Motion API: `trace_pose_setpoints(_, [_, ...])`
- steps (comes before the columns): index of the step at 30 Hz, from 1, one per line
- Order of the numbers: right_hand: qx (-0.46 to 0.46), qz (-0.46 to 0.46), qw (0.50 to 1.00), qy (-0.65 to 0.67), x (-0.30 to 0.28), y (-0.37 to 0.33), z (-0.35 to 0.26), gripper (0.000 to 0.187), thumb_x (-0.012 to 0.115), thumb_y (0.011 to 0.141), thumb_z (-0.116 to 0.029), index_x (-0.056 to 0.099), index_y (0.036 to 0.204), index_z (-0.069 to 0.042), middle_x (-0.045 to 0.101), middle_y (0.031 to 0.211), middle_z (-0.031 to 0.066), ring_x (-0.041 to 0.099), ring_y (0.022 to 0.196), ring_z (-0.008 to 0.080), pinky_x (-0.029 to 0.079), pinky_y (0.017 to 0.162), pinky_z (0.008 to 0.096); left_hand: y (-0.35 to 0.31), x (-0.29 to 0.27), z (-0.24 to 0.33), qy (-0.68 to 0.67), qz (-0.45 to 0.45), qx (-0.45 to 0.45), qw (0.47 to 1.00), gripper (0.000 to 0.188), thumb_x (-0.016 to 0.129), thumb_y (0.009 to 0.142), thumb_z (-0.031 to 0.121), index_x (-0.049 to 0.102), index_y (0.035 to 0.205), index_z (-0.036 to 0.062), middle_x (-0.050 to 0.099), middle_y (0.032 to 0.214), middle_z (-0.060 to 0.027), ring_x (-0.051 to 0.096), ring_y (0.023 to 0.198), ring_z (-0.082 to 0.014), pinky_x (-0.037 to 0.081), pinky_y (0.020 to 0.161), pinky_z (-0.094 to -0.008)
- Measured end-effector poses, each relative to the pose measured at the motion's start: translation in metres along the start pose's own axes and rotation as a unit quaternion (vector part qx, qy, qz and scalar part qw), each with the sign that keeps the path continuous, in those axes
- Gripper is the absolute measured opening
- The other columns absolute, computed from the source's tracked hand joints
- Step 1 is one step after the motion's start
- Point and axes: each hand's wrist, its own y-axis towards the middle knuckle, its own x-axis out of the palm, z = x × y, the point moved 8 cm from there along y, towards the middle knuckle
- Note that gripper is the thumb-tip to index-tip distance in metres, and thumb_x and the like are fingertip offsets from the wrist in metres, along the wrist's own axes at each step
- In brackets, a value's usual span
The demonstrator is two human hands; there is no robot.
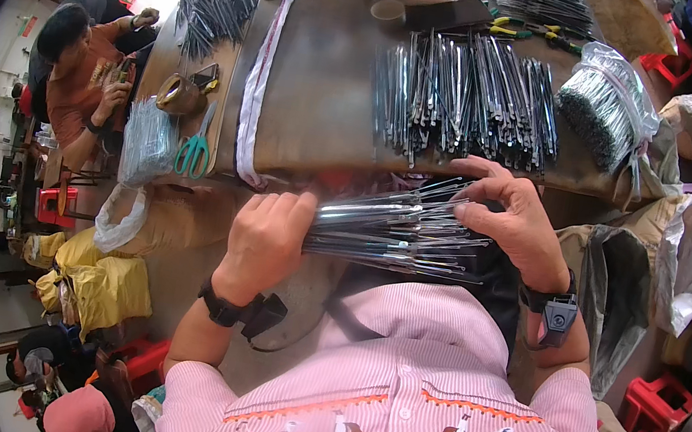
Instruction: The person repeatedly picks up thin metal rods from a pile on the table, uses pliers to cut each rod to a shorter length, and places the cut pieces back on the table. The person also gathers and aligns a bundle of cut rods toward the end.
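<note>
My left hand (pixel 266 235) is closed around one end of a bundle of thin grey metal rods (pixel 394 224) that fans out to the right, held just below the table's near edge. My right hand (pixel 513 215) pinches the fanned tips of the same bundle between thumb and fingers. Both wrists wear black bands. Above the hands, on the brown table (pixel 311 93), lies a wide row of similar dark rods (pixel 465 95).
A clear bag of rods (pixel 608 104) sits at the table's right end. Green-handled scissors (pixel 194 147), a tape roll (pixel 177 92) and another rod pile (pixel 211 9) lie to the left. A person in an orange shirt (pixel 83 75) sits at the far left. Sacks and red stools surround the table.
</note>
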Motion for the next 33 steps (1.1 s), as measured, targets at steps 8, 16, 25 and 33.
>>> trace_pose_setpoints(8, [0.002,0.033,0.997,0.075,-0.010,-0.002,-0.003,0.010,0.070,0.073,-0.008,0.071,0.078,0.001,0.059,0.130,0.0172,0.044,0.131,0.0275,0.031,0.108,0.0412,0.003,-0.005,0.001,-0.011,0.005,0.007,1.000,0.048,0.071,0.060,0.002,0.052,0.103,0.0020,0.057,0.079,-0.0115,0.059,0.071,-0.0295,0.045,0.066,-0.0393])
trace_pose_setpoints(16, [-0.013,0.041,0.999,-0.011,-0.016,0.000,-0.006,0.017,0.072,0.072,-0.012,0.073,0.085,-0.001,0.057,0.131,0.0195,0.049,0.127,0.0283,0.031,0.109,0.0381,0.006,-0.007,-0.004,-0.014,0.006,-0.003,1.000,0.048,0.070,0.058,0.000,0.052,0.103,0.0017,0.058,0.080,-0.0120,0.060,0.073,-0.0298,0.045,0.066,-0.0391])
trace_pose_setpoints(25, [-0.018,0.044,0.999,0.022,-0.012,0.003,-0.004,0.016,0.073,0.072,-0.011,0.073,0.084,-0.001,0.057,0.132,0.0198,0.039,0.137,0.0331,0.026,0.113,0.0442,0.011,-0.008,0.001,-0.020,0.017,0.005,1.000,0.041,0.065,0.064,0.001,0.053,0.103,0.0020,0.057,0.076,-0.0093,0.059,0.069,-0.0274,0.045,0.064,-0.0373])
trace_pose_setpoints(33, [-0.041,0.062,0.996,0.041,-0.028,-0.002,-0.006,0.004,0.070,0.072,-0.002,0.069,0.076,-0.002,0.056,0.135,0.0190,0.034,0.141,0.0318,0.022,0.114,0.0433,0.011,-0.011,0.000,-0.024,0.014,0.007,1.000,0.047,0.068,0.061,0.002,0.054,0.107,0.0021,0.057,0.077,-0.0100,0.059,0.070,-0.0282,0.045,0.065,-0.0377])
